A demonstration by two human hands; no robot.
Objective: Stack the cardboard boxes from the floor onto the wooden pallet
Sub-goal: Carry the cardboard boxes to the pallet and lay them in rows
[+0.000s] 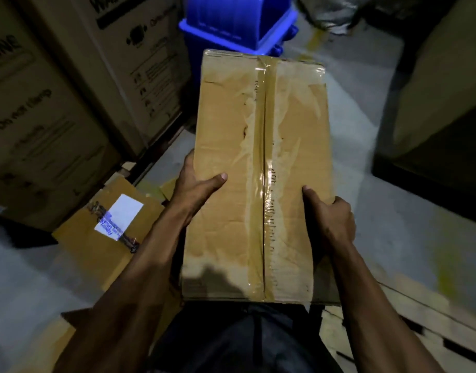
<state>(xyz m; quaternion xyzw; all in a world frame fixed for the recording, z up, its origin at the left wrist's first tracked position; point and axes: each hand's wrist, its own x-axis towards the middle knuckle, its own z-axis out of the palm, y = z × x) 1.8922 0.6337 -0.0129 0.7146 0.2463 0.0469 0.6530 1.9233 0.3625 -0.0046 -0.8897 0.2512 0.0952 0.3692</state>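
Observation:
A long taped cardboard box [258, 146] is held up in front of me, its top face toward the camera. My left hand [196, 187] grips its left edge, thumb lying on the top and fingers hidden beneath. My right hand [331, 222] grips the right edge the same way. On the floor at lower left lies a second cardboard box [96, 249] with a white label. The pale slats of the wooden pallet [420, 319] show at the lower right, partly behind my right forearm.
Tall printed cartons [56, 103] stand along the left. A blue plastic bin [237, 25] is straight ahead beyond the held box. A dark bulky object [441, 125] stands at the right. Grey concrete floor [360, 109] runs between them.

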